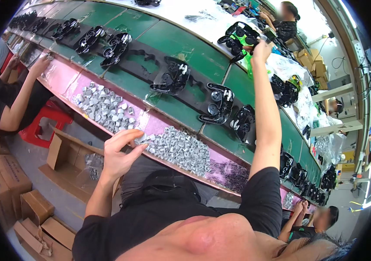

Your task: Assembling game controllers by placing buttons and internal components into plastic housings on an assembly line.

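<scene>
My left hand point(120, 152) is over the near edge of the pink tray point(144, 124), thumb and fingers pinching a small round grey part point(141, 138). Beside it lie a heap of small grey square-looking parts point(179, 150) and a pile of grey rounded caps point(101, 106). My right arm stretches across the green bench to its far side. There my right hand point(261, 51) is closed, next to black and bright green game controller shells point(239, 38); what its fingers hold is too small to make out. Black controller shells point(172, 77) sit on a dark strip point(142, 65) between my hands.
More controller shells point(115, 48) line the green bench point(203, 52). Small dark parts point(229, 174) lie in the tray at right. Co-workers sit left, far right and lower right. A red stool point(46, 124), an open carton point(70, 158) and stacked boxes point(5, 178) stand left.
</scene>
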{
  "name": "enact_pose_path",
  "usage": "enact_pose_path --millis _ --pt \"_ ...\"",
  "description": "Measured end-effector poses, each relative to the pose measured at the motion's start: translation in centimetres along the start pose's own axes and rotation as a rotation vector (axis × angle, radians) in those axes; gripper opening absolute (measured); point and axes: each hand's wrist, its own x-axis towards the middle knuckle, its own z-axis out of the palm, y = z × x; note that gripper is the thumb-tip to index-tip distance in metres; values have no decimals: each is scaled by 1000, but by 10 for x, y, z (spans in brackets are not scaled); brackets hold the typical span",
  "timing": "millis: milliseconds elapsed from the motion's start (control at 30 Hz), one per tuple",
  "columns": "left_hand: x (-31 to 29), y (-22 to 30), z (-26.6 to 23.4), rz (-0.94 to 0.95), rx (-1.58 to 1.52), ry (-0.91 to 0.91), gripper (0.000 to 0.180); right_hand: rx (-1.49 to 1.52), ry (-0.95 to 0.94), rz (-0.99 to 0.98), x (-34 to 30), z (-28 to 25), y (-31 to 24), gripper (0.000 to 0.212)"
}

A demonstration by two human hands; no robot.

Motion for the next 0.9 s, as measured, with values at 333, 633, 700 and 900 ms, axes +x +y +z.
enact_pose_path --millis 333,633,700,900 --pt "43 37 16 253 55 -45 35 -118 -474 359 -271 -21 -89 25" --pt "58 30 72 289 169 -160 29 -23 -351 199 -393 -53 -79 29" --pt "54 28 80 289 212 -181 27 -65 -273 199 -407 -57 -78 29" --pt "51 27 88 340 345 -253 25 -161 -208 94 -440 -65 -67 29"
